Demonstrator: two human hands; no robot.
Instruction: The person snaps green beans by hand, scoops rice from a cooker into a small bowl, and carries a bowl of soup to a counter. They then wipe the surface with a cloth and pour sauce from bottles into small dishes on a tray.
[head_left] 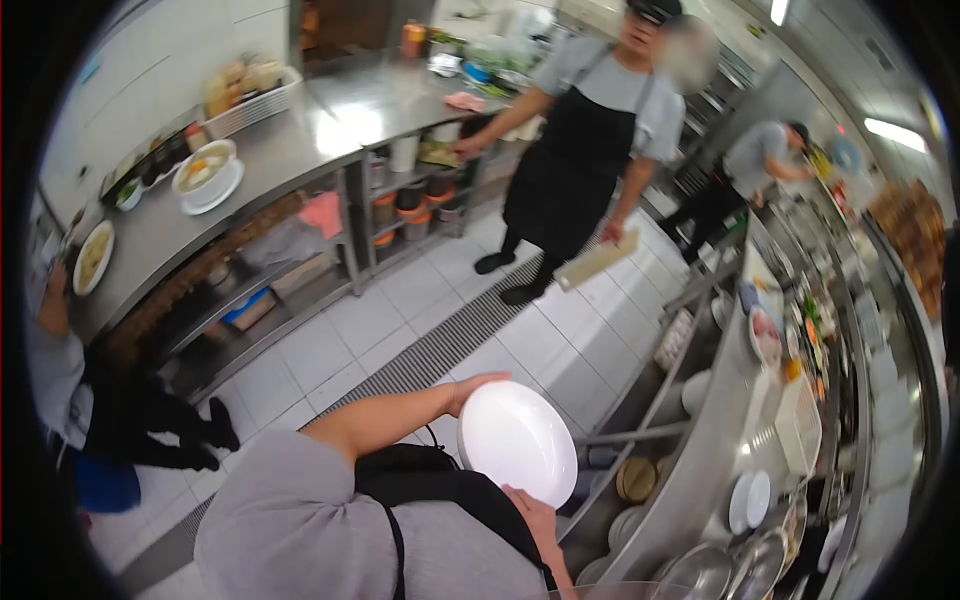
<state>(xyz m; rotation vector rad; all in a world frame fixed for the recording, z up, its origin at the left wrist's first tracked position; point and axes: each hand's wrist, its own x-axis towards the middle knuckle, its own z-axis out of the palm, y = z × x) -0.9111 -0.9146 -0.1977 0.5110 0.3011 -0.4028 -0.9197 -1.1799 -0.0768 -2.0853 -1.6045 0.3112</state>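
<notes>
A white plate, deep and rounded, is held in front of my black apron, its bare inner face turned up toward me. My left hand grips it at the upper left rim, the fingers partly hidden behind it. At the lower rim my right hand holds the edge, thumb side over the plate. Its other fingers are out of sight beneath.
A person in a black apron stands ahead, holding a flat pale board. Another works farther back; a third is at left. A steel counter carries a white bowl. Pans sit on the right counter.
</notes>
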